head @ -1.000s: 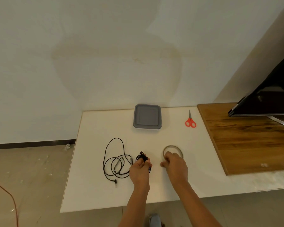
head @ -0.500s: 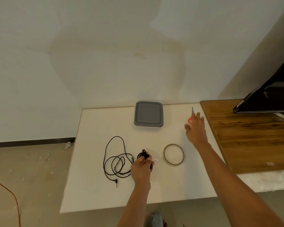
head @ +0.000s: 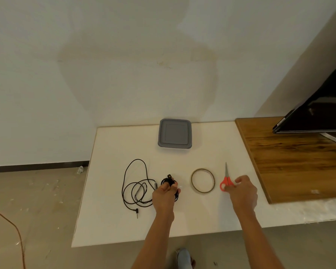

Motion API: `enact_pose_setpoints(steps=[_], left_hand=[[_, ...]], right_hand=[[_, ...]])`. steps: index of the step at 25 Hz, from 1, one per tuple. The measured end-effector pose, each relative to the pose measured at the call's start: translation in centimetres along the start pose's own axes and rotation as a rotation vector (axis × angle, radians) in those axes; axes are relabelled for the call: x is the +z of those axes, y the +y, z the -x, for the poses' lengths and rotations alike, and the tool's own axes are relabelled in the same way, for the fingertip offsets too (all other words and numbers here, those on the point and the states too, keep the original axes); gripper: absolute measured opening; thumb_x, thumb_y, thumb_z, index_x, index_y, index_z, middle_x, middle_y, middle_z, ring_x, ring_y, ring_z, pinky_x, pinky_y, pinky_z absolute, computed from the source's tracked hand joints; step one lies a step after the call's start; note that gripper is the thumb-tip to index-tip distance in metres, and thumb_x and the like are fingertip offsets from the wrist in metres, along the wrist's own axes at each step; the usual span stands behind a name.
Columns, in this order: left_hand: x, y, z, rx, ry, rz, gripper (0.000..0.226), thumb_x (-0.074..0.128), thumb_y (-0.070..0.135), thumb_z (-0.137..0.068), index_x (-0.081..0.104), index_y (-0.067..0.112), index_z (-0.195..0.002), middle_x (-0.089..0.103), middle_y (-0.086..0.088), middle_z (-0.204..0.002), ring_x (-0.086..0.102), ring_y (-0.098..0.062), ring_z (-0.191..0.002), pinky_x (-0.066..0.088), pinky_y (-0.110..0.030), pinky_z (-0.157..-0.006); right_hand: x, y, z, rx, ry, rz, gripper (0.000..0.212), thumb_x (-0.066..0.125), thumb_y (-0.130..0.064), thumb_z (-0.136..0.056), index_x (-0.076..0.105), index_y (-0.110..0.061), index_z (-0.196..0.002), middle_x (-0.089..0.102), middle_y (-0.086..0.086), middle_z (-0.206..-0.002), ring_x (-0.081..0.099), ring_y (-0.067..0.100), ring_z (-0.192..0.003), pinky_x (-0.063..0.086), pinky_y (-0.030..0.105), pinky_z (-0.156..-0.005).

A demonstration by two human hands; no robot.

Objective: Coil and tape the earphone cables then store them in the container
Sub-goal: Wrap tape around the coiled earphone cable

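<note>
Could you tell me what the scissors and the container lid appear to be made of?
The scissors have red handles, likely plastic, and grey blades that look metallic. The container lid seems matte grey plastic or silicone: even, unshiny surface.

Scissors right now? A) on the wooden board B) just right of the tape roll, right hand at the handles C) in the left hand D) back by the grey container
B: the scissors lie just right of the tape roll, the right hand holding their red handles; the left hand grips a coiled cable.
</note>
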State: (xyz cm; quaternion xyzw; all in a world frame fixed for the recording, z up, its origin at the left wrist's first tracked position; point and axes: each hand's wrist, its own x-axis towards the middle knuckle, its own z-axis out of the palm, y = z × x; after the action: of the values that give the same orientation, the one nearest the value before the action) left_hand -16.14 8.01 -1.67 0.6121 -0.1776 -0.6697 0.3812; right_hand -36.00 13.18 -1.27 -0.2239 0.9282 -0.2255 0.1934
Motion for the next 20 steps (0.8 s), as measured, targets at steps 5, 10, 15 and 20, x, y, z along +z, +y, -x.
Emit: enact_pose_setpoints(steps=[5, 10, 15, 20], left_hand=[[-0.1, 0.0, -0.1, 0.003, -0.023, -0.007, 0.015, 0.061, -0.003, -0.086, 0.066, 0.01, -0.081, 0.068, -0.006, -0.084, 0.061, -0.019, -0.066, 0.052, -0.012, -0.053], [-0.1, -0.1, -0.2, -0.012, -0.023, -0.008, 0.015, 0.061, -0.003, -0.086, 0.067, 0.009, -0.079, 0.067, -0.006, -0.083, 0.06, -0.019, -0.066, 0.052, -0.012, -0.053], [-0.1, -0.1, -0.4, -0.021, -0.033, 0.017, 0.011, 0.062, -0.004, -0.086, 0.068, 0.004, -0.091, 0.067, -0.007, -0.086, 0.06, -0.019, -0.067, 0.051, -0.012, -0.052], [-0.2, 0.1, -0.5, -0.034, -0.029, 0.024, 0.014, 0.062, -0.003, -0.085, 0.067, 0.009, -0.084, 0.066, -0.006, -0.091, 0.062, -0.021, -0.073, 0.051, -0.012, -0.051]], right_hand=[[-1.0, 0.3, 3.7, 0.031, -0.122, 0.527, 0.024, 0.068, -0.036, -0.083, 0.056, -0.017, -0.093, 0.056, -0.002, -0.076, 0.056, 0.011, -0.068, 0.039, 0.022, -0.055], [-0.9, 1.2, 5.7, -0.245, -0.116, 0.589, 0.024, 0.053, -0.038, -0.092, 0.053, -0.021, -0.109, 0.055, -0.009, -0.079, 0.051, 0.005, -0.067, 0.037, 0.016, -0.057], [-2.7, 4.5, 6.7, -0.263, -0.202, 0.067, 0.018, 0.065, -0.028, -0.087, 0.06, -0.017, -0.1, 0.066, -0.006, -0.078, 0.062, 0.015, -0.071, 0.044, 0.018, -0.062], [-1.0, 2.3, 11.1, 0.032, -0.678, -0.534, 0.02, 0.075, 0.0, -0.074, 0.068, -0.005, -0.092, 0.073, 0.016, -0.07, 0.064, 0.013, -0.056, 0.047, 0.016, -0.053]])
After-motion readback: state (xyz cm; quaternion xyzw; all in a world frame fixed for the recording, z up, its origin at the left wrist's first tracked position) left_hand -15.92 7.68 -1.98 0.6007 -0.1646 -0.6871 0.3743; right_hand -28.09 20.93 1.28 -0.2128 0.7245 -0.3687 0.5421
